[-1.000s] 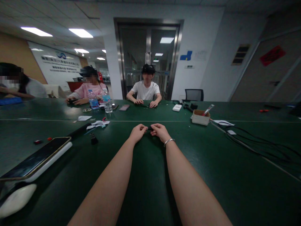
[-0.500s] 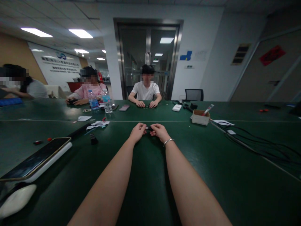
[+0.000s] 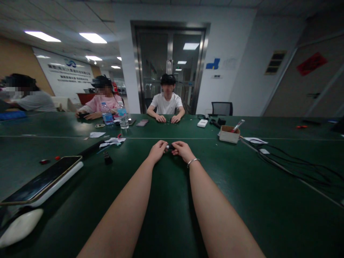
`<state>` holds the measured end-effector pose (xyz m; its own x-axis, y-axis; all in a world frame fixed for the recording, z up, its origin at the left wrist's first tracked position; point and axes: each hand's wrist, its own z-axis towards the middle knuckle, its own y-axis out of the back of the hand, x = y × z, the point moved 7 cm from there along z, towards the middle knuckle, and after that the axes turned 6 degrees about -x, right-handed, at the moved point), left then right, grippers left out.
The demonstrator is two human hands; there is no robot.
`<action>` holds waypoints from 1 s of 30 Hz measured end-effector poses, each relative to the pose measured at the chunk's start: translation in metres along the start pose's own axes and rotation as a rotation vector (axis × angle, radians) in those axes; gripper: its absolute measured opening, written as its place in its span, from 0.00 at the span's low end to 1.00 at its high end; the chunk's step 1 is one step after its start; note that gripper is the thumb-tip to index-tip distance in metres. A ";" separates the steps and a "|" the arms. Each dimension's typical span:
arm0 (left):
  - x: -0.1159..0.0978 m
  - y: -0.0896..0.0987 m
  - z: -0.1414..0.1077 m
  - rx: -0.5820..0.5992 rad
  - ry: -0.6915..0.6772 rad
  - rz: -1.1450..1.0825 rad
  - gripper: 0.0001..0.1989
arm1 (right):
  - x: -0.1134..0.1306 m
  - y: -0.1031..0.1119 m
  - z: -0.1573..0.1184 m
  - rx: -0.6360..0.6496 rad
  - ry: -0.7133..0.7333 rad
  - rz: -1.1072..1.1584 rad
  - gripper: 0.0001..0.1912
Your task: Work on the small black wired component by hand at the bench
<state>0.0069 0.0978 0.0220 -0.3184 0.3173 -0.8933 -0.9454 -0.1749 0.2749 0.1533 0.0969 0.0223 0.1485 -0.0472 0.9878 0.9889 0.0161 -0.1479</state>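
Close together over the middle of the table, my left hand and my right hand are both closed in a pinch. Between them is a small black and silver piece, shaped like a USB stick. My right fingers grip its black part, and my left fingertips are on the silver end. Fingers cover much of it, so its exact shape is hidden. A bracelet is on my right wrist. Left of my hands, a small dark piece with a metallic-looking end stands on the green table.
At left lie a phone on a white box and a white rounded object. Scraps of paper and water bottles lie beyond. To the right are a small box and black cables. A person sits opposite.
A little more of the silver part shows between my fingertips. My hands stay nearly in place, and the view has shifted slightly.
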 end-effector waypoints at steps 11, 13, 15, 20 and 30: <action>-0.002 -0.001 0.000 0.021 -0.014 0.016 0.12 | 0.001 -0.001 -0.002 0.008 -0.011 -0.002 0.05; -0.001 -0.002 0.000 0.026 -0.008 0.017 0.13 | 0.002 -0.001 -0.003 0.004 -0.010 -0.006 0.03; -0.002 -0.002 -0.001 0.039 -0.002 0.035 0.14 | 0.002 -0.001 -0.003 0.006 -0.008 -0.010 0.02; -0.005 0.000 -0.002 0.019 -0.014 0.046 0.13 | 0.002 -0.001 -0.003 0.012 -0.005 -0.002 0.02; -0.001 0.000 -0.001 0.014 -0.009 0.060 0.18 | 0.002 -0.001 -0.003 0.017 -0.008 0.004 0.02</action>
<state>0.0072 0.0968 0.0227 -0.3754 0.3151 -0.8717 -0.9254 -0.1806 0.3332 0.1521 0.0939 0.0241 0.1523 -0.0386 0.9876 0.9880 0.0331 -0.1510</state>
